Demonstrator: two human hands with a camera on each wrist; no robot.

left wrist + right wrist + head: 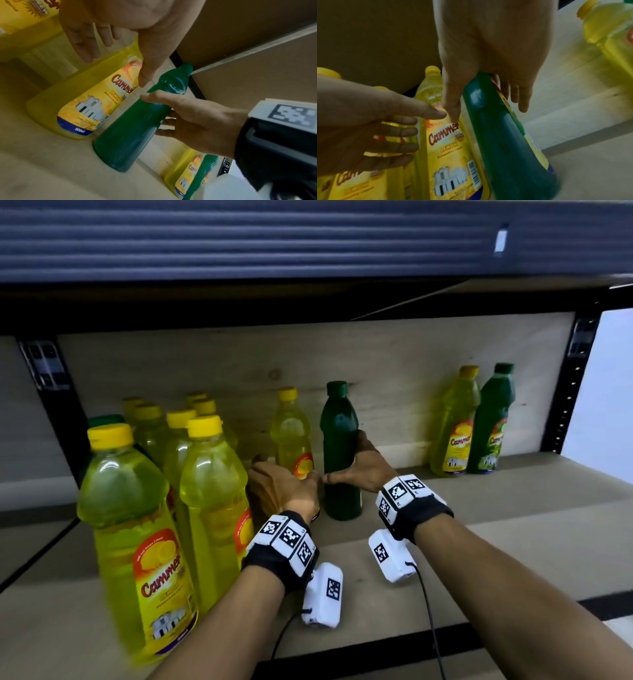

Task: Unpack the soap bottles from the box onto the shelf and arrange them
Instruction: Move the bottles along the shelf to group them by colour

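On the wooden shelf (496,542) a dark green soap bottle (340,440) stands upright, its label turned away from me. My right hand (356,470) grips its waist, thumb on the left side and fingers round the right (520,94). Just left of it stands a yellow lemon soap bottle (291,426) with its label to the front (96,102). My left hand (279,486) hovers in front of that yellow bottle with straight fingers (82,40) and holds nothing. The two thumbs nearly meet. No box is in view.
Several yellow bottles (212,491) crowd the left of the shelf, one large and close (130,525); a green cap (106,419) shows behind them. A yellow (454,426) and a green bottle (489,422) stand at the back right. An upper shelf hangs low overhead.
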